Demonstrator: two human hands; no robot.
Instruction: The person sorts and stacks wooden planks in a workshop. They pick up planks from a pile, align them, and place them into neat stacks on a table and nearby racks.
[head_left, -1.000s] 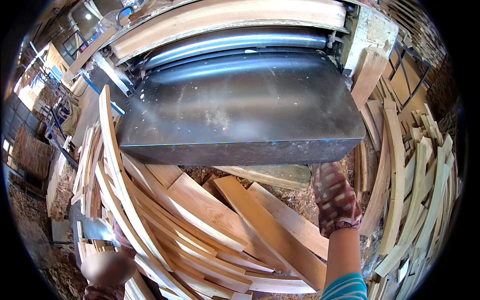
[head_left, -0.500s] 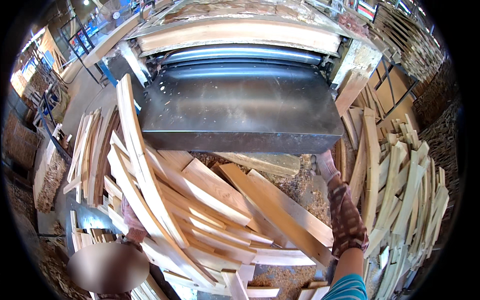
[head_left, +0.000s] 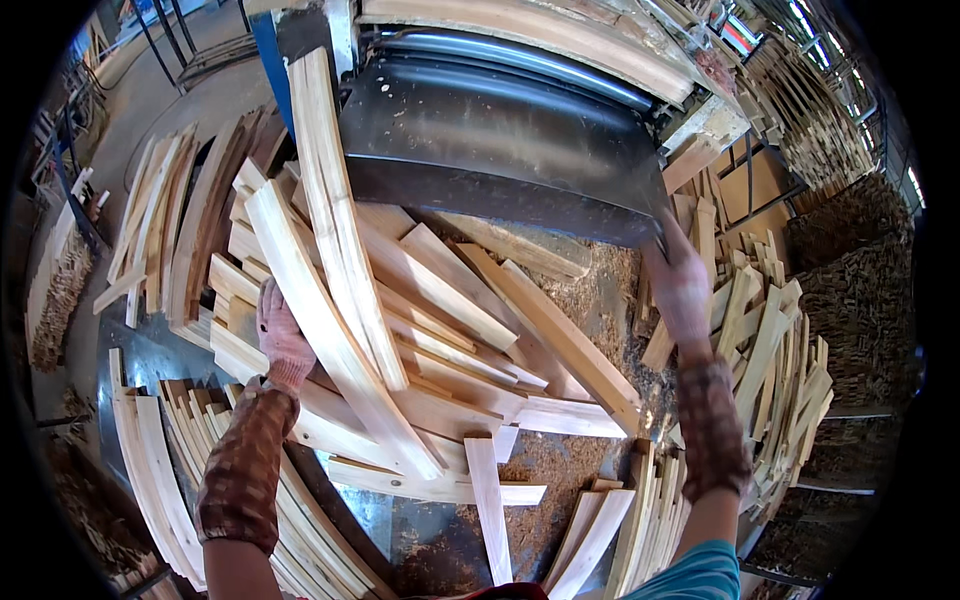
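Note:
My left hand (head_left: 285, 338), in a pale glove and a brown patterned sleeve, is closed at the left edge of a long, pale curved board (head_left: 335, 325). That board lies slanted over the others, hiding my thumb. Beside it, a pair of curved boards (head_left: 345, 225) leans up against the left end of a machine's dark metal table (head_left: 490, 125). My right hand (head_left: 678, 285), gloved too, is at the table's front right corner. Motion smears its fingers, and I cannot tell whether it grips anything. Several loose boards (head_left: 440, 270) lie heaped between my arms.
Shiny rollers (head_left: 520, 62) run across the machine behind its table. Stacks of curved wood strips stand on the right (head_left: 775, 360) and left (head_left: 215, 215). More strips (head_left: 165, 470) lie at the lower left. Sawdust (head_left: 560, 465) covers parts of the surface below the heap.
The view has tilted down and turned, so the machine sits higher. My left hand and the pale curved board have moved left. More of my right hand shows outside the table's edge, now blurred.

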